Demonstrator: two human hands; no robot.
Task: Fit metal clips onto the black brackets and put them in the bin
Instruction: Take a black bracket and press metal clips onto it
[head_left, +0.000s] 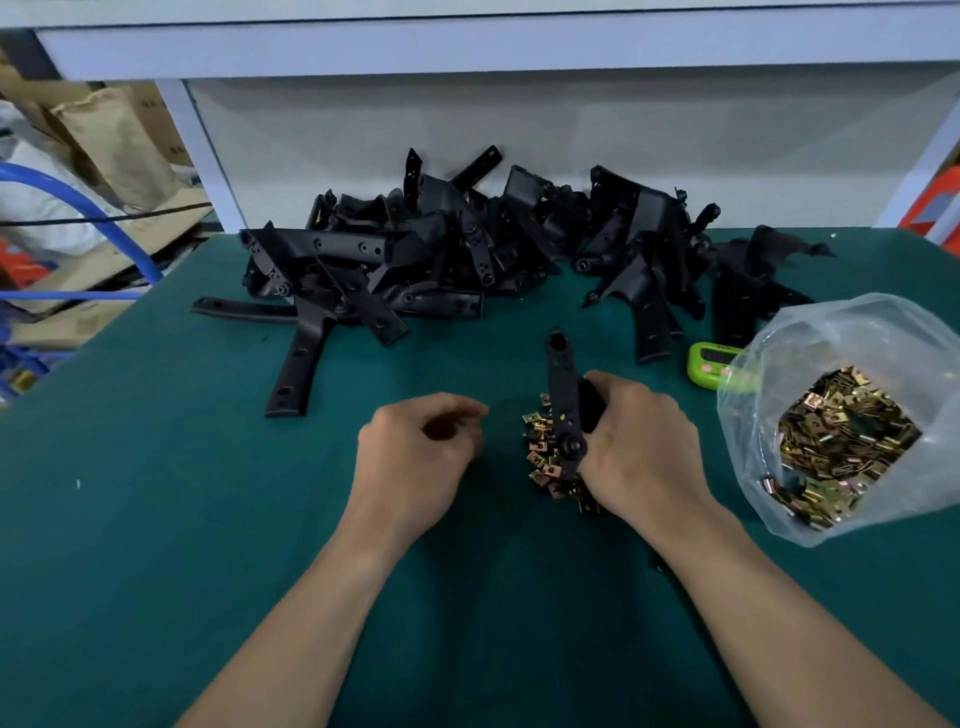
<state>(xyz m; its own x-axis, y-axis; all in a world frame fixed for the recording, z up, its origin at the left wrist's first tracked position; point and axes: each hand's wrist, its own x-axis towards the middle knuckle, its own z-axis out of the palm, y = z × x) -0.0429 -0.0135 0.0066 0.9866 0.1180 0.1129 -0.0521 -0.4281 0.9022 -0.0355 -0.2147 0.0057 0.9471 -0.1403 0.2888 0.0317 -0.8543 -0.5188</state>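
Note:
My right hand grips a black bracket that stands nearly upright over a small heap of brass-coloured metal clips on the green table. To the left of the heap hovers my left hand, fingers curled inward; whether it pinches a clip is hidden. A large pile of black brackets lies across the back of the table. No bin is in view.
A clear plastic bag full of metal clips sits at the right, with a small green timer beside it. One bracket lies apart at the left. Cardboard boxes and blue tubing stand beyond the table's left edge.

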